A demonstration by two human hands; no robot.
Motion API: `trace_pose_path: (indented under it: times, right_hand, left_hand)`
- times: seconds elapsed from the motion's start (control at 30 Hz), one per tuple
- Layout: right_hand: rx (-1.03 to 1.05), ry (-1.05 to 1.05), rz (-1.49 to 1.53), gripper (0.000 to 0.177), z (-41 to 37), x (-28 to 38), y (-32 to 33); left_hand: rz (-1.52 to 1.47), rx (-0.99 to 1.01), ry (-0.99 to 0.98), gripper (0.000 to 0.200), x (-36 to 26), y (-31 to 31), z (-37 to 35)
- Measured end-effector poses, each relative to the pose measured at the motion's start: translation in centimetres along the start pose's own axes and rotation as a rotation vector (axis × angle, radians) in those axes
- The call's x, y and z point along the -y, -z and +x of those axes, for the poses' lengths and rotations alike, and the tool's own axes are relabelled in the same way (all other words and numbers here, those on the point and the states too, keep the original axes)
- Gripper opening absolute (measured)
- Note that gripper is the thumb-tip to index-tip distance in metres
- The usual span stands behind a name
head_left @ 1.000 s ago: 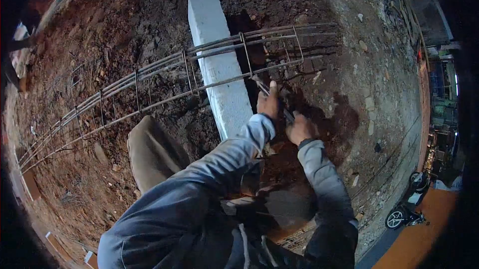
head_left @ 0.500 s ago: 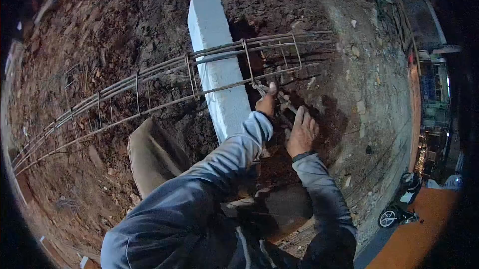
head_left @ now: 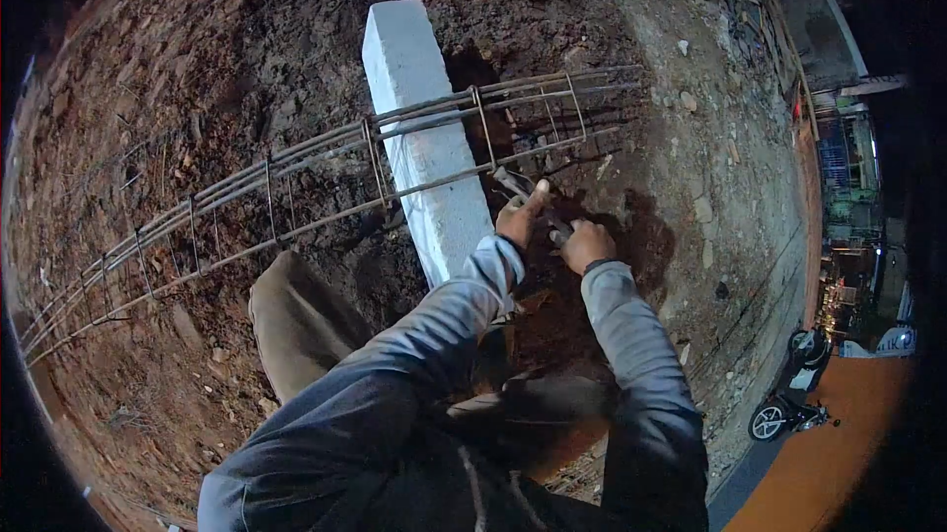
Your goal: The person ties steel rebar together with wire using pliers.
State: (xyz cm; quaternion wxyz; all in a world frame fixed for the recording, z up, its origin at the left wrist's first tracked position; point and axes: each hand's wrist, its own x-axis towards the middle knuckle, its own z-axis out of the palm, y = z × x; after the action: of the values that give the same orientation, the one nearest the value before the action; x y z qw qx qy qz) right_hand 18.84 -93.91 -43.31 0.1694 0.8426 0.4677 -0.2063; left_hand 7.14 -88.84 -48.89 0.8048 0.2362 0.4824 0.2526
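Two hands are close together just below a long cage of steel bars (head_left: 296, 180). The cage lies across a white block (head_left: 414, 108), and the block lies on brown dirt (head_left: 197, 69) with many small stones. The left hand (head_left: 520, 219) is next to the block's near end, with its thumb pointing up at the lowest bar. The right hand (head_left: 587, 244) is just beside it, a little lower, and it is closed in a fist. A thin metal tool (head_left: 510, 182) runs between the two hands. Its tip is at the lowest bar, close to one of the wire rings (head_left: 483, 128) that go round the cage. The right fist is closed on the low end of the tool. The left hand touches the tool higher up, but I cannot tell if it grips it. Both arms wear grey sleeves. A bent knee in brown trousers (head_left: 296, 310) is left of the arms. Far off on the right, a motorbike (head_left: 789, 416) stands on orange ground.
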Motion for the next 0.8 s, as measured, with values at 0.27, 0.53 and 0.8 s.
trace_pose_path:
  times: [0.27,0.53,0.8]
  right_hand:
    - [0.812,-0.013,0.916,0.037,-3.0,-0.2,2.2]
    - [-0.432,0.557,-0.153,0.068,-7.4,1.4,-6.0]
    - [0.745,0.213,0.866,0.024,-9.5,0.3,-0.9]
  left_hand:
    - [-0.126,0.151,0.048,0.067,0.6,2.4,-1.0]
    - [-0.164,-0.065,-0.090,0.088,1.9,3.6,-8.7]
    - [-0.046,0.263,-0.130,0.046,3.5,10.2,-12.1]
